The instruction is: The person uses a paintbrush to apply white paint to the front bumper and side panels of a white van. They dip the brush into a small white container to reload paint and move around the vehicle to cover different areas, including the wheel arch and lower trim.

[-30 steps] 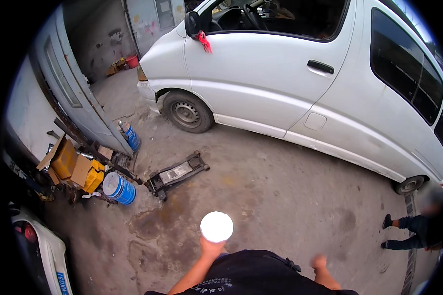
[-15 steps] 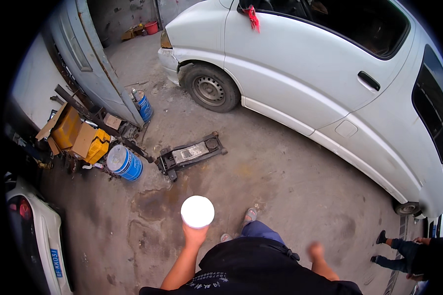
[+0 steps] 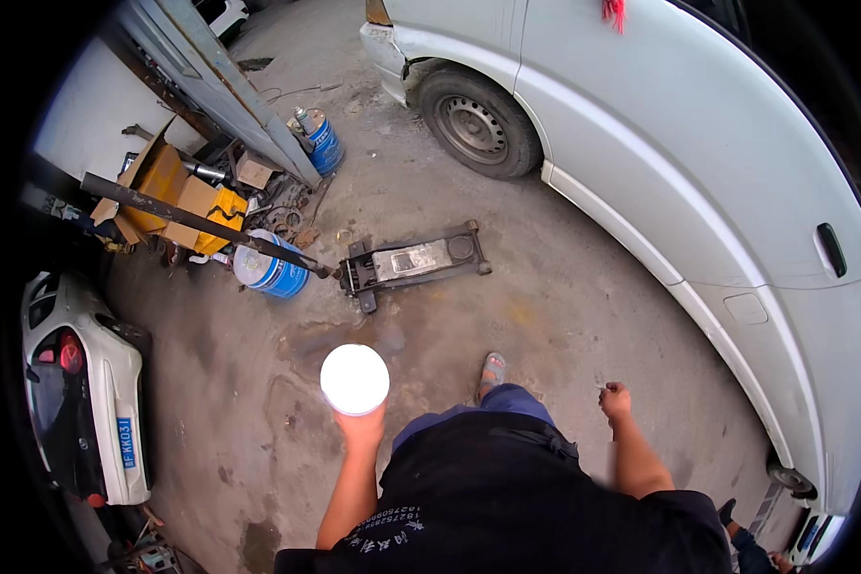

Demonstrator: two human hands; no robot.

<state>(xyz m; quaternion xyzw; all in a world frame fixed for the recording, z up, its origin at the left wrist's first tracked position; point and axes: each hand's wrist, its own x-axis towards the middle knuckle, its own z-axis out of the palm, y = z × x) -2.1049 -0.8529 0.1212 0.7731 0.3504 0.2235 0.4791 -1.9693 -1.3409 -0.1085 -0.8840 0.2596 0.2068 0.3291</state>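
Observation:
My left hand (image 3: pixel 362 426) is closed around a white round tub (image 3: pixel 354 380), held out in front of my body on the left. The tub's top is so bright that no detail shows. To the right, my right hand (image 3: pixel 616 400) hangs with curled fingers; a tiny pale thing sticks out at the fingertips, too small to name. Ahead of the tub, a low floor jack (image 3: pixel 416 260) rests on the concrete. Its long dark handle (image 3: pixel 191 218) slants up to the left.
A white van (image 3: pixel 641 172) stands along the right, its front wheel (image 3: pixel 476 126) beyond the jack. Blue-and-white buckets (image 3: pixel 282 277), an open cardboard box (image 3: pixel 153 187) and metal scraps crowd the left. A white car (image 3: pixel 105 383) is parked at far left; another person's leg (image 3: pixel 751 550) shows at lower right.
My view has shifted forward, so the jack and van appear nearer. The tub stays in my left hand. My right arm has swung forward. The other person has slipped mostly out of view.

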